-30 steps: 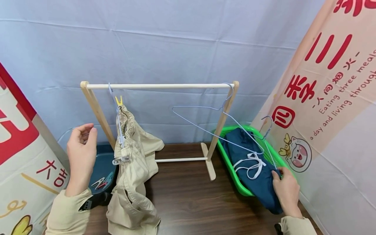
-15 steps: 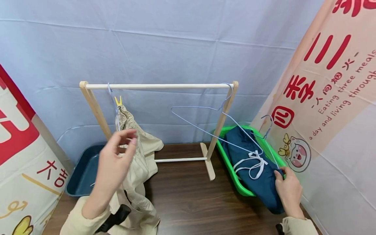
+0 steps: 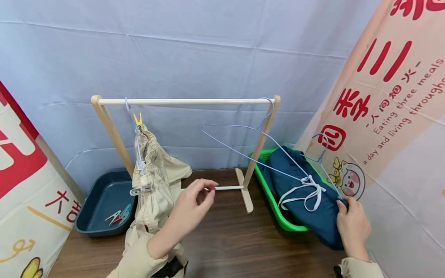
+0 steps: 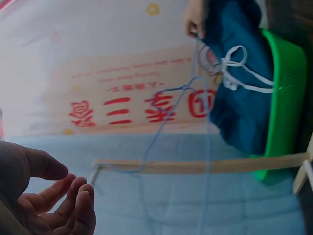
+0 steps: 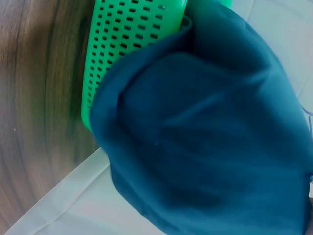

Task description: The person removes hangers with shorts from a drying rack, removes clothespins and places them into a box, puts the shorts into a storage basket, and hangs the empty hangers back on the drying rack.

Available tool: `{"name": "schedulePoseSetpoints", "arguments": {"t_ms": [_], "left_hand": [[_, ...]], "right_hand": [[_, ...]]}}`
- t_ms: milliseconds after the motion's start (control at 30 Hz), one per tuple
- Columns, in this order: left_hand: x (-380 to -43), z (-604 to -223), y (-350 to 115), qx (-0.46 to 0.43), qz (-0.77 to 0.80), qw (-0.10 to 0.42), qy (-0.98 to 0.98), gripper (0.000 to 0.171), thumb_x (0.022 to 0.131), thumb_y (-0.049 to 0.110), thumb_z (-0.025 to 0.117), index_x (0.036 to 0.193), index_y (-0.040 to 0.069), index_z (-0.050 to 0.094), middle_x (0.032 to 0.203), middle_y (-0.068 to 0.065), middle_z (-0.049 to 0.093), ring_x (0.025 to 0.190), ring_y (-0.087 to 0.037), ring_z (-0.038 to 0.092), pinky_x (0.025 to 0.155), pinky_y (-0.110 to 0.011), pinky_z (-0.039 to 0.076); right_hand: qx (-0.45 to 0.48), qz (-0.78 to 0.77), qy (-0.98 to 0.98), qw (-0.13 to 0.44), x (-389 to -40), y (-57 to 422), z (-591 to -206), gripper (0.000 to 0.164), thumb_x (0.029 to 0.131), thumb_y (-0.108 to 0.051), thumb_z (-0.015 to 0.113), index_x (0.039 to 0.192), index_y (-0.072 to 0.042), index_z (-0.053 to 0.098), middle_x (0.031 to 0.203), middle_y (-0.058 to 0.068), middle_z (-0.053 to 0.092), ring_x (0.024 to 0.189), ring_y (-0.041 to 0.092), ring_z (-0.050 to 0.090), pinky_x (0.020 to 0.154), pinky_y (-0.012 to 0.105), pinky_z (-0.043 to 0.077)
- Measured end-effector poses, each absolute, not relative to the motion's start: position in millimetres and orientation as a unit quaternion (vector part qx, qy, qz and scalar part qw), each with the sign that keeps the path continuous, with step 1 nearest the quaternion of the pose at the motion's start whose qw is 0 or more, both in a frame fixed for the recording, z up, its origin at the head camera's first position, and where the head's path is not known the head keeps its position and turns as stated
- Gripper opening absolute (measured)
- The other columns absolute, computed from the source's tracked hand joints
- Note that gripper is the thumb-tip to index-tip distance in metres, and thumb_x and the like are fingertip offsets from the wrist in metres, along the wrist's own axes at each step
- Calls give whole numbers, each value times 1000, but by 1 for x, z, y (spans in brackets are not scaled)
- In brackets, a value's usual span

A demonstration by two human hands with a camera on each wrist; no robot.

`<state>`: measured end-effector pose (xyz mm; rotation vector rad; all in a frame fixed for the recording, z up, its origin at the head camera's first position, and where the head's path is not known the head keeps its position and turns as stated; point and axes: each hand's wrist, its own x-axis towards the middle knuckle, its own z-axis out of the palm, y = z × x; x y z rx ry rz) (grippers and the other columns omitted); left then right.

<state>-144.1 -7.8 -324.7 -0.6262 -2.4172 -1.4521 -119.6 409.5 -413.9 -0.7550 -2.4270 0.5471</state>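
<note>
Dark blue soft-cloth garment (image 3: 295,197), fitted with a tied white drawstring (image 3: 314,190); one piece. Long axis slants from the far end, beyond the grip and to its left, down to a rounded near end left of and below the grip. Far part lies in a bright green perforated plastic basket (image 3: 283,222); near end overhangs the rim. The drawstring bow sits left of the grip and slightly beyond it.

Grip: right hand (image 3: 354,224), thumb and fingers closed in a pinch on the garment's right edge, at the lower end of a light blue wire hanger (image 3: 322,154). The hanger's hook stands up beyond the grip; one side wire runs straight down to the fingertips. Hand reaches forward, back of hand uppermost.

Left hand (image 3: 194,202), well left of the grip: raised in front of a wood-and-white-rod rack (image 3: 187,102), fingers loosely bent, thumb tip close to the fingertips, holding nothing.

Left of the grip and beyond it: second light blue wire hanger (image 3: 261,129), hung from the rack. Farther left: beige cloth trousers (image 3: 153,200), hanging, with a yellow plastic clothespin (image 3: 138,119); then a dark blue rectangular tray (image 3: 83,226) containing clothespins (image 3: 119,216).
</note>
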Motion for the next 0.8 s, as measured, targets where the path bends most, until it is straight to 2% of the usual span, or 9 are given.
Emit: {"name": "schedulePoseSetpoints", "arguments": {"t_ms": [167, 400, 633, 800], "left_hand": [[-151, -342, 7, -213, -467, 93, -853, 15, 91, 11, 58, 100, 18, 67, 83, 10, 60, 68, -1, 51, 59, -17, 44], [-157, -371, 26, -232, -418, 47, -877, 16, 93, 14, 53, 102, 19, 65, 85, 9, 60, 68, 1, 50, 59, -16, 40], [-163, -388, 35, -246, -410, 52, -877, 15, 92, 11, 53, 100, 16, 65, 84, 6, 60, 67, -1, 50, 57, -16, 38], [-168, -398, 41, -250, -400, 41, -881, 15, 92, 11, 53, 100, 15, 65, 85, 6, 60, 70, -4, 53, 58, -16, 39]], "right_hand": [[-305, 205, -892, 263, -116, 419, -411, 28, 100, -23, 48, 120, -5, 57, 119, 29, 59, 102, 52, 53, 75, 63, 39], [-308, 212, -880, 294, -105, 432, -411, 26, 100, -20, 47, 116, -3, 58, 115, 30, 61, 98, 56, 53, 77, 62, 37], [-263, 196, -881, 343, -95, 441, -408, 21, 96, -15, 54, 111, -2, 64, 107, 28, 65, 92, 54, 56, 73, 60, 37], [-231, 178, -888, 356, -93, 441, -409, 20, 95, -10, 56, 110, -2, 66, 111, 26, 65, 95, 52, 57, 74, 61, 39]]}}
